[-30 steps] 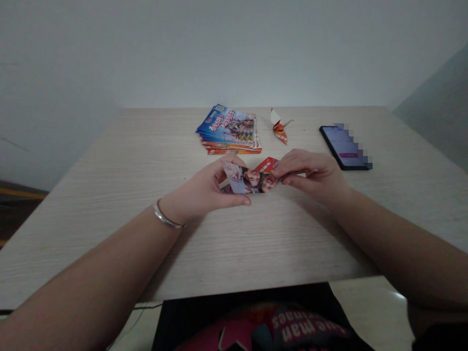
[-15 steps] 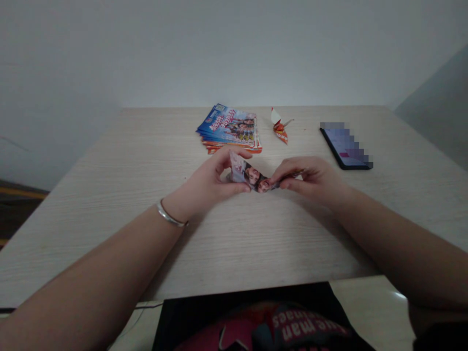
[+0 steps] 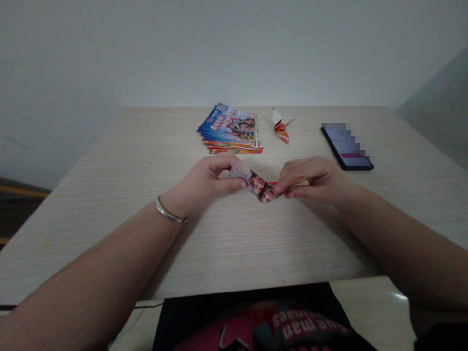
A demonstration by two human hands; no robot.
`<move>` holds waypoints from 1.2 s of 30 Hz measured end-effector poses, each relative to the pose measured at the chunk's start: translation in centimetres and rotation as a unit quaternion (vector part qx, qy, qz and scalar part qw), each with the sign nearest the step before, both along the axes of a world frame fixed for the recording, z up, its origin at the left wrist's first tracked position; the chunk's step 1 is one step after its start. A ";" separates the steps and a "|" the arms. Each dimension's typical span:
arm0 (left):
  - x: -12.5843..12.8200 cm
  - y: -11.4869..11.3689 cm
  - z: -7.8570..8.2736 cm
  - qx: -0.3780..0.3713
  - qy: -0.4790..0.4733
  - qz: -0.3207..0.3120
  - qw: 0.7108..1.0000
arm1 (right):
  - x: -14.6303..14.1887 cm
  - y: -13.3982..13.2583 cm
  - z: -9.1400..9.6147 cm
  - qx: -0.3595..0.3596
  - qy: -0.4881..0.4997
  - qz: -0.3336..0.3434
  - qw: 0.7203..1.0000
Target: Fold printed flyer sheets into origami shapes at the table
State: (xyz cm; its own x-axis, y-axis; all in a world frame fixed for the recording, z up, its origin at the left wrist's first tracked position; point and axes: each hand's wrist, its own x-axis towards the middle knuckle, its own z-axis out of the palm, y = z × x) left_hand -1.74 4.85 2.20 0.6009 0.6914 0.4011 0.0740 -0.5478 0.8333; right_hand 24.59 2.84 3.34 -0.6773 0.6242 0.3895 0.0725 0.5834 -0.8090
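Between my two hands is a folded piece of printed paper (image 3: 258,184) with pictures of people on it, held above the table. My left hand (image 3: 214,180) pinches its left end between thumb and fingers. At the other end, my right hand (image 3: 310,178) grips the paper, with thumb and fingers closed on it. A bit of orange print shows behind the fold near my right fingers. Part of the paper is covered by the fingers. A silver bangle (image 3: 168,212) circles my left wrist.
Beyond my hands lies a fanned stack of printed leaflets (image 3: 234,127). To its right rests a folded paper crane (image 3: 281,128), orange and white. A dark phone (image 3: 345,148) lies further right on the pale wooden table (image 3: 234,243), which meets a wall at the back.
The paper's middle has dipped slightly lower and more of its folded face shows. My left fingers have curled in closer around its end. Both hands keep their hold.
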 end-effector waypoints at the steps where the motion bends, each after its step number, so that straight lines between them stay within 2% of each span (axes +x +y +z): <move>1: 0.0 0.0 0.1 0.006 0.009 -0.001 1.000 | 0.0 0.0 0.0 -0.001 0.001 0.009 1.000; 5: 0.1 -0.4 0.1 -0.043 0.009 -0.042 0.998 | -0.1 0.1 -0.4 -0.032 -0.010 -0.026 0.999; 9: 0.5 -1.0 -0.2 -0.084 0.035 -0.010 0.996 | -0.3 0.0 -0.5 -0.075 -0.045 -0.037 0.995; 11: 0.7 -1.2 -0.4 -0.085 0.035 0.003 0.996 | -0.6 -0.1 -0.4 -0.075 -0.055 -0.048 0.995; 16: 0.9 -1.4 -0.7 -0.079 -0.039 0.024 0.996 | -1.2 -0.1 -0.2 -0.065 -0.055 -0.059 0.995; 22: 0.5 -1.6 -0.4 -0.109 -0.053 -0.025 0.992 | -1.3 0.0 -0.7 -0.058 -0.041 -0.088 0.994; 24: 0.5 -1.5 -0.5 -0.113 -0.039 -0.018 0.993 | -1.3 0.1 -1.0 -0.042 -0.032 -0.100 0.994; 29: 0.8 -1.2 -1.2 -0.085 -0.056 0.021 0.995 | -2.0 0.3 -1.6 0.017 -0.008 -0.125 0.992; 36: 1.0 -1.4 -1.3 -0.039 -0.061 0.028 0.997 | -2.9 0.1 -2.0 -0.022 0.011 -0.137 0.990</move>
